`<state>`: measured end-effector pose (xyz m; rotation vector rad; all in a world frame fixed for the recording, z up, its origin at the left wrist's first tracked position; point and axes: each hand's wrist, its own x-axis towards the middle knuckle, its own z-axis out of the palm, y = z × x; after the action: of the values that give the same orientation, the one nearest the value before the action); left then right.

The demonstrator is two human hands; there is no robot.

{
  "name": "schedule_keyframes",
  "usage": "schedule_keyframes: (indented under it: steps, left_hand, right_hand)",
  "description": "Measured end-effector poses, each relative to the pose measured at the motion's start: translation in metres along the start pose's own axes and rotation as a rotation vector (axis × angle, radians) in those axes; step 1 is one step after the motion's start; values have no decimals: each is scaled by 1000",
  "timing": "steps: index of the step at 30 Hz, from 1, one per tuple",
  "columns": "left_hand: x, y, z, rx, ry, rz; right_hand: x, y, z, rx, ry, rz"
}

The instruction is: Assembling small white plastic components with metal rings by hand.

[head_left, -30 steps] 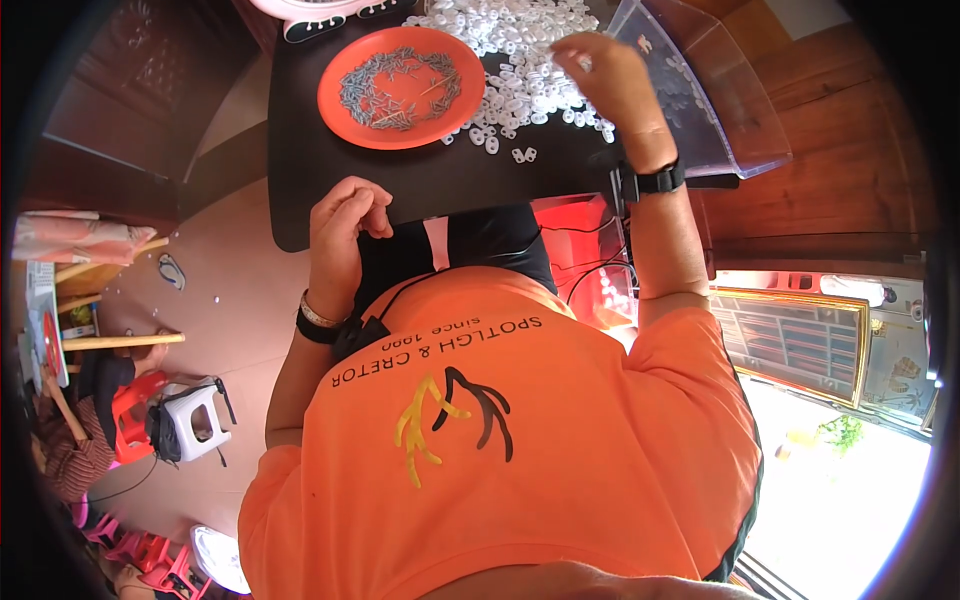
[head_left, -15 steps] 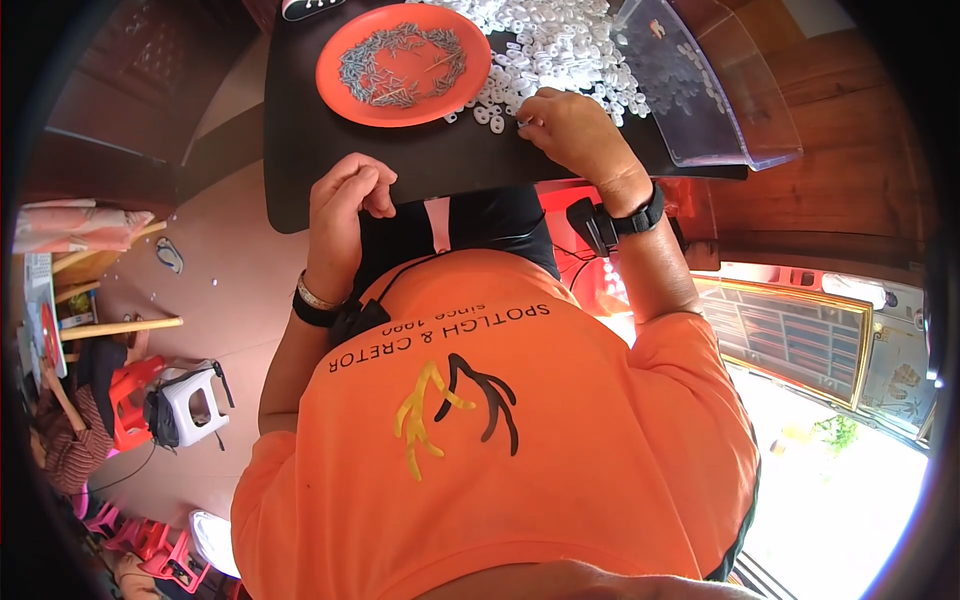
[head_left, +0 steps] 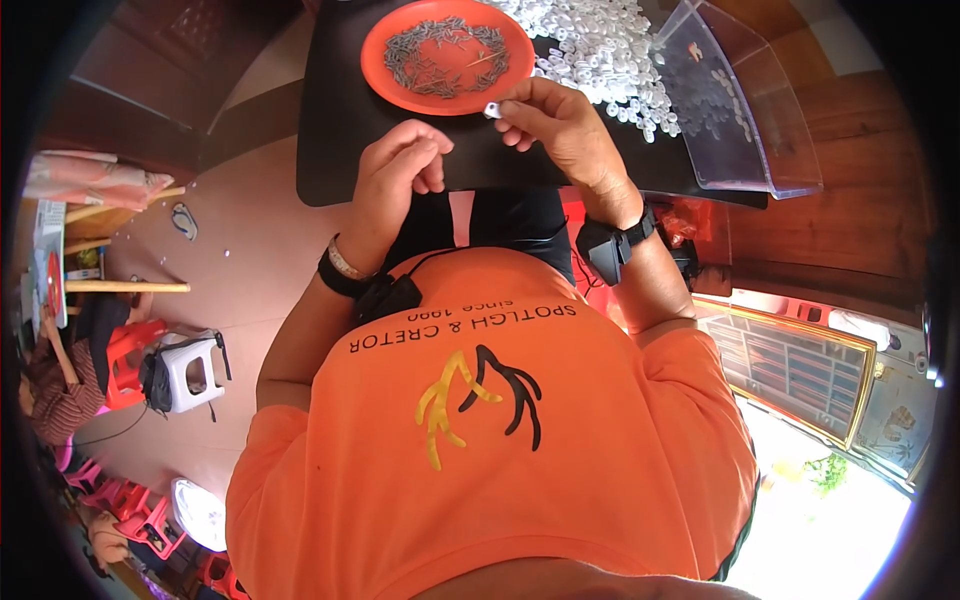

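My right hand [head_left: 568, 132] pinches a small white plastic piece with a hole [head_left: 492, 110] between thumb and fingertips, just above the dark table [head_left: 335, 150]. To its left, my left hand [head_left: 402, 165] hovers at the table's front edge. Its fingers are curled together, and whether anything small sits between them is hidden. Beyond both hands lies a round orange-red plate [head_left: 376, 72] with many thin grey screw-like pins [head_left: 410, 75] spread in a ring. A heap of similar white plastic pieces [head_left: 600, 60] covers the table behind my right hand.
A clear plastic bin [head_left: 760, 150] lies tipped at the table's right end, with white pieces inside. On the floor to the left are a white stool [head_left: 195, 372], a red stool [head_left: 135, 365] and a slipper [head_left: 184, 221]. Another person's striped sleeve [head_left: 65, 395] shows at far left.
My right hand has lifted from the edge of the white heap and moved left with one white piece. My left hand has risen slightly toward it. The whole view has shifted a little.
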<state>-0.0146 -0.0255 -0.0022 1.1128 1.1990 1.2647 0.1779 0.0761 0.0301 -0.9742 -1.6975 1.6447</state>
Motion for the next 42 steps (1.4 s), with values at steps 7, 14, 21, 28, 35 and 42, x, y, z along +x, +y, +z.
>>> schedule_keyframes:
  steps: [7,14,21,28,35,42]
  left_hand:
    - [3,-1,11,-73,10,93]
    - [0,-8,2,-109,39,116]
    - [-5,-6,-3,-41,15,129]
    - [-3,-7,-12,-275,-37,-52]
    - [-1,-9,-15,-240,11,-42]
    - [1,-16,-20,-317,31,-27]
  right_hand:
    - [0,3,30,76,-86,-1]
    - [-3,10,44,-157,-61,-161]
    - [-3,5,46,-255,-106,-154]
    - [-7,-3,58,-569,22,-528]
    - [8,-12,53,-700,-101,-661]
    - [56,-17,33,-742,-140,-553]
